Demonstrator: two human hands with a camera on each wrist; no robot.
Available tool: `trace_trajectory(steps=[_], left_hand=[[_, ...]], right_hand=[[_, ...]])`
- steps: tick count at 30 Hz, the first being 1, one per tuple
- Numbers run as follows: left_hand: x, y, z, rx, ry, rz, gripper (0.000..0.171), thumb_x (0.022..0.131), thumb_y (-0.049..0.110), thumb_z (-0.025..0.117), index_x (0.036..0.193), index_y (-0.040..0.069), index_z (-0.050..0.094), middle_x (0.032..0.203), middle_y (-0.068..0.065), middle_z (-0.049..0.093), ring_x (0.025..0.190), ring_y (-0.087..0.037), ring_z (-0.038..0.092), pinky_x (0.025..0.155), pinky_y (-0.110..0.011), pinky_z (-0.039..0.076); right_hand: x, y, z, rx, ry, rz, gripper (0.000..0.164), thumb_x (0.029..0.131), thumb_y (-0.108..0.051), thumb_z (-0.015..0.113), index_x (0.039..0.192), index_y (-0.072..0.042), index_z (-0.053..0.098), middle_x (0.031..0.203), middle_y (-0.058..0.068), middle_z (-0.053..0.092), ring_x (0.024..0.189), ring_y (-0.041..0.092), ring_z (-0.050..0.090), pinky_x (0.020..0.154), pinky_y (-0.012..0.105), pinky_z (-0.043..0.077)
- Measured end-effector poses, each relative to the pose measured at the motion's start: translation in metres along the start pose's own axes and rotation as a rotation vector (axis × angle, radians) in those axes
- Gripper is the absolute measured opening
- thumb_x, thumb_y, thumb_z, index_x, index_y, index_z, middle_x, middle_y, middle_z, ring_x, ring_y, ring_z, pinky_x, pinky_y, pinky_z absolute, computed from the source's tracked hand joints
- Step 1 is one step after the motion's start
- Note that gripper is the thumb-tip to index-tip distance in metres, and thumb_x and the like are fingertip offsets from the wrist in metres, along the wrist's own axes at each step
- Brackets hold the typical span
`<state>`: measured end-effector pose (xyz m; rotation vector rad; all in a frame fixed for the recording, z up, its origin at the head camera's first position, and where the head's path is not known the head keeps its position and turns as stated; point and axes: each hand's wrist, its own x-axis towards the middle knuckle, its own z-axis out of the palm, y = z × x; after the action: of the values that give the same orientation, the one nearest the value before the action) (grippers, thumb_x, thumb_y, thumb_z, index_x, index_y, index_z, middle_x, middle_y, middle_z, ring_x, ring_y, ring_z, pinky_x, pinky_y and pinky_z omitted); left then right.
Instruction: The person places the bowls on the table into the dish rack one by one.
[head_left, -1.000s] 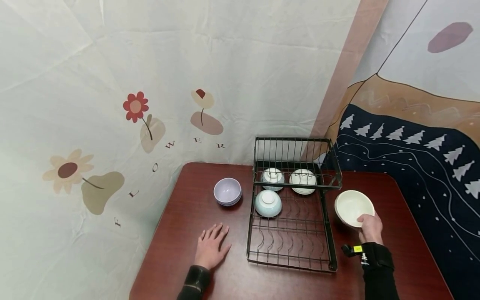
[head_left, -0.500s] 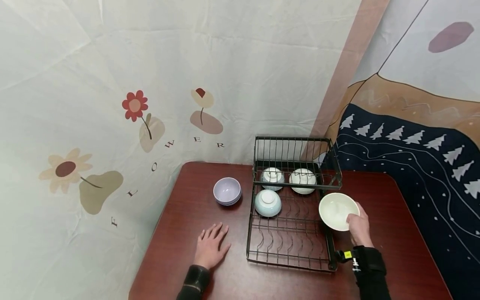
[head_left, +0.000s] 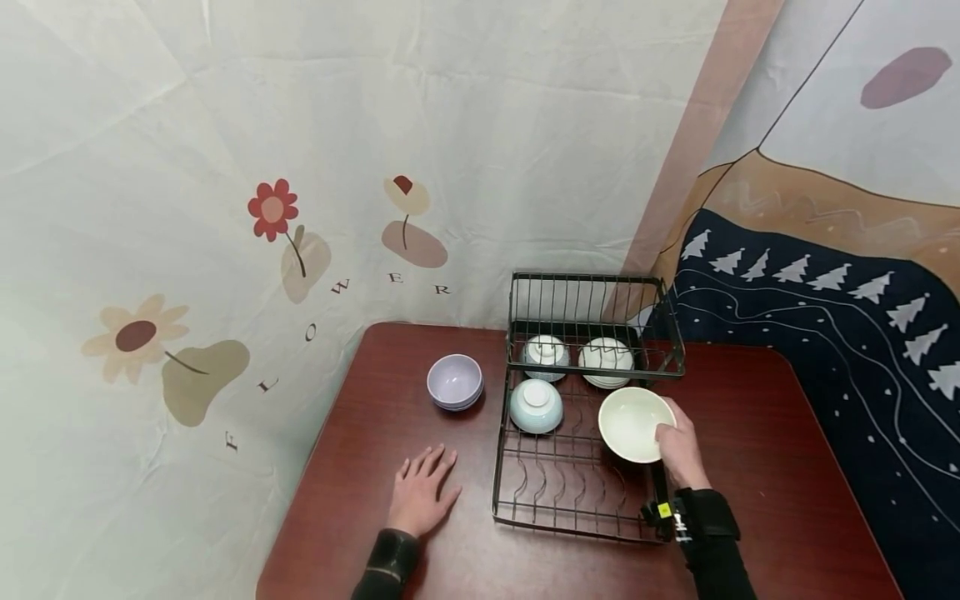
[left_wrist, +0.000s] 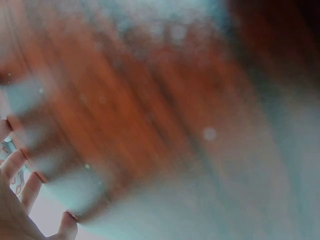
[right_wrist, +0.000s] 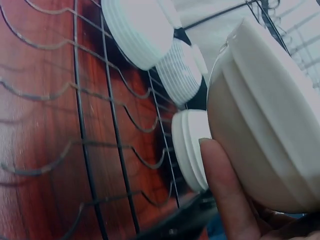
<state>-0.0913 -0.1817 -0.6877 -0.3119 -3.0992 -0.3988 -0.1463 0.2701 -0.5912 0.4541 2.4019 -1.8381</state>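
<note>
My right hand point(head_left: 681, 446) grips the rim of a cream-white bowl point(head_left: 636, 425), thumb inside, and holds it over the right side of the black dish rack point(head_left: 577, 508). In the right wrist view the bowl point(right_wrist: 265, 115) is tilted above the rack's wires. Upside down in the rack sit a pale blue bowl point(head_left: 536, 407), a striped bowl point(head_left: 546, 357) and a white bowl point(head_left: 606, 360) behind it. My left hand point(head_left: 420, 493) rests on the table with fingers spread, holding nothing. The left wrist view is blurred and shows fingertips point(left_wrist: 31, 192) by the tabletop.
Lilac bowls point(head_left: 455, 383), which look stacked, stand upright left of the rack. The rack's raised wire shelf point(head_left: 585, 300) overhangs its back part. A printed cloth point(head_left: 450, 167) hangs behind the dark red table point(head_left: 330, 533).
My right hand has carried the cream-white bowl leftward from the table right of the rack to above the rack's right side. The left hand has stayed in place.
</note>
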Motion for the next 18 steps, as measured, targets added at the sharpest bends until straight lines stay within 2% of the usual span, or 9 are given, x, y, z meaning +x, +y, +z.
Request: trace_trajectory(steps=[8,14,18], left_hand=[[0.0003,0.0003,-0.0010,-0.001,-0.002,0.003,0.061,0.103,0.051,0.070,0.158,0.029,0.062,0.167,-0.004,0.058,0.156,-0.035,0.052,0.125,-0.068,0.042],[-0.0004,0.0010,-0.0022,-0.017,0.000,-0.002,0.061,0.102,0.049,0.072,0.158,0.028,0.063,0.166,-0.005,0.059,0.155,-0.036,0.052,0.124,-0.069,0.042],[-0.0004,0.0013,-0.0029,-0.020,-0.009,-0.007,0.060,0.102,0.049,0.072,0.158,0.028,0.063,0.166,-0.005,0.058,0.156,-0.035,0.052,0.125,-0.069,0.041]], right_hand=[[0.0018,-0.0042,0.0104,-0.023,-0.049,-0.030,0.073,0.091,0.012,0.032,0.164,0.007,0.036,0.163,0.040,0.041,0.134,0.051,0.053,0.070,0.024,0.056],[0.0011,-0.0074,0.0108,-0.043,-0.048,-0.023,0.071,0.092,0.010,0.033,0.163,0.003,0.039,0.164,0.038,0.042,0.136,0.052,0.053,0.072,0.025,0.056],[0.0002,-0.0094,0.0102,-0.095,-0.043,-0.045,0.070,0.096,0.009,0.035,0.164,-0.002,0.041,0.165,0.035,0.043,0.139,0.054,0.054,0.078,0.034,0.060]])
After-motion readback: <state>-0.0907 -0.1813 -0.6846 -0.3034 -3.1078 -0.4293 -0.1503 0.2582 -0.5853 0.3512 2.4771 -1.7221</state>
